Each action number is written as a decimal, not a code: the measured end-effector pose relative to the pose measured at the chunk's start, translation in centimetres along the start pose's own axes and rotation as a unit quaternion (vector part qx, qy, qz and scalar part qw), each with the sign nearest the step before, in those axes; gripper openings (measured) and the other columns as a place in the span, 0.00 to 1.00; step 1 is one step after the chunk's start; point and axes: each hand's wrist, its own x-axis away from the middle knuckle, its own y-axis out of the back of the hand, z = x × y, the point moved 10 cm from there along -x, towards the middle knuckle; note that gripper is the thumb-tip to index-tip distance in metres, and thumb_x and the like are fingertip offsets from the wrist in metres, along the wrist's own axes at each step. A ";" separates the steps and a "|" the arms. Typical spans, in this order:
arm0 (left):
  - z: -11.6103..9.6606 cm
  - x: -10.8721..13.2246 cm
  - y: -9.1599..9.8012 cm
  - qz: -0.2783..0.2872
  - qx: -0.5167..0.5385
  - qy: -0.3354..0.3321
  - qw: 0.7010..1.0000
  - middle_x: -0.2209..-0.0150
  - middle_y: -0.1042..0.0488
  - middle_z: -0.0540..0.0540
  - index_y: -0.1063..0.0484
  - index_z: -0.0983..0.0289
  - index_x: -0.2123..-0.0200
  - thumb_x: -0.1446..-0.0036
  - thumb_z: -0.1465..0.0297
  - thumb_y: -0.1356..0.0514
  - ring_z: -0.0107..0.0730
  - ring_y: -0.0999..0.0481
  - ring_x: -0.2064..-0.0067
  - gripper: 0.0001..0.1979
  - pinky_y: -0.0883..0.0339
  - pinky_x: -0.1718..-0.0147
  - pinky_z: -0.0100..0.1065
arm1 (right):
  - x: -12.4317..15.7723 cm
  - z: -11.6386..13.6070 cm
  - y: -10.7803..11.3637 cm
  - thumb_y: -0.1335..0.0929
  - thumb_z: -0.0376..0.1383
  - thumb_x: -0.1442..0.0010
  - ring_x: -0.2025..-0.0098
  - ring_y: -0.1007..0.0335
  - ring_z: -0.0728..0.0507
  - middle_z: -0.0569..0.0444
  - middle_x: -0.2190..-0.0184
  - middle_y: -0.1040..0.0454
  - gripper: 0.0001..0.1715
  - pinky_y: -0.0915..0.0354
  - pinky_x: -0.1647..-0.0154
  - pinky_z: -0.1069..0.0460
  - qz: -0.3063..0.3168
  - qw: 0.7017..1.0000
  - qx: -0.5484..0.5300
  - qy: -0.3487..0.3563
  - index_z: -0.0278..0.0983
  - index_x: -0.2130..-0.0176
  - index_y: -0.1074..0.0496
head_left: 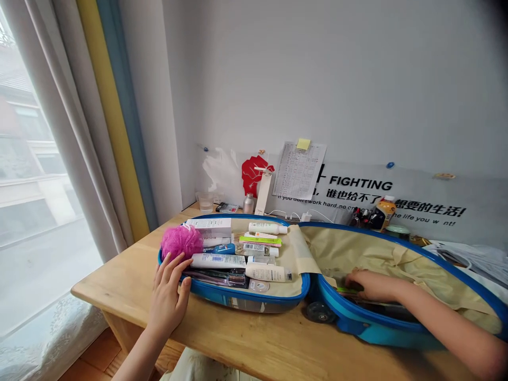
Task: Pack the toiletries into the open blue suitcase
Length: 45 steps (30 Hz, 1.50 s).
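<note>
A blue suitcase lies open on the desk, both halves lined in beige. My left hand has its fingers apart at the near left rim, touching the edge by a pink bath puff. In that half lie a white tube, a smaller cream tube, a white box, a white bottle, a bright green packet and a round clear case. My right hand reaches into the other half, fingers curled down at a green-edged item; the fingertips are partly hidden.
A suitcase wheel juts out between the halves. Behind stand a white lamp, a small metal bottle, a glass cup and an orange-labelled drink bottle. White cables lie at the right; curtains hang left.
</note>
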 end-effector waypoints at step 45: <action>-0.3 -0.1 0.1 0.004 -0.006 -0.004 1.000 0.42 0.32 0.59 0.32 0.60 0.46 0.35 0.64 0.53 0.48 0.45 0.34 0.18 0.49 0.37 0.54 | -7.9 8.7 14.4 0.35 0.44 0.35 0.53 0.31 0.46 0.50 0.51 0.29 0.18 0.32 0.51 0.44 -0.240 0.965 -0.069 0.076 0.37 0.50 0.31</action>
